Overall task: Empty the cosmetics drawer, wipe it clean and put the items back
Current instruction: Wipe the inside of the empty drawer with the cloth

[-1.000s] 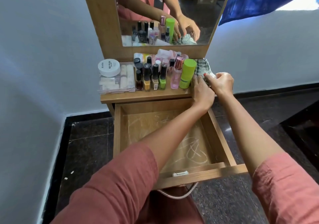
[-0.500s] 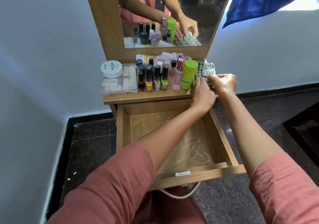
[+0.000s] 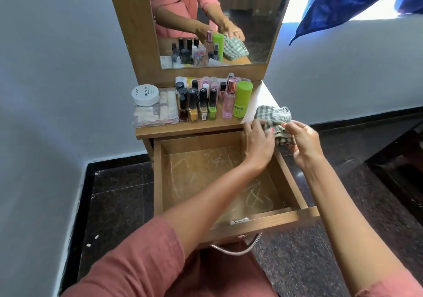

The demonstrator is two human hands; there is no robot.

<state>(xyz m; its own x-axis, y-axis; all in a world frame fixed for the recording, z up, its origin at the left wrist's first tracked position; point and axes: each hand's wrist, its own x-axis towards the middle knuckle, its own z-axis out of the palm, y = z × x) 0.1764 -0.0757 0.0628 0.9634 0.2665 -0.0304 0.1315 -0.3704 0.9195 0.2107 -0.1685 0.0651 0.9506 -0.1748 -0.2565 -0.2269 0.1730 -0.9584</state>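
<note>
The drawer is pulled fully out of the dressing table and holds nothing – its wood floor shows pale chalky scribble marks, esp. toward the right half and back. A small metal latch piece sits on the front panel's top edge, w/ a curved metal handle hanging below the front. Just above the drawer's back-right corner, both hands meet on a crumpled green-and-white checked cloth lying at the right front edge of the tabletop, partly hanging over it. The left hand reaches across the open drawer and its fingers are closed on the cloth's left side; the right hand pinches the cloth's lower right part w/ thumb and fingers together. The cosmetics stand on the tabletop, left of the cloth: a lime-green cylinder bottle beside a pink perfume bottle w/ a rose-gold cap, then a front row of nail polish bottles – brown, yellow, beige, green – w/ more small bottles behind. At far left a clear plastic organizer box carries a white round jar marked "nail polish". Behind it all the mirror reflects the bottles, cloth and hands. Salmon-pink sleeves fill the lower frame; dark speckled floor tiles surround the table.
</note>
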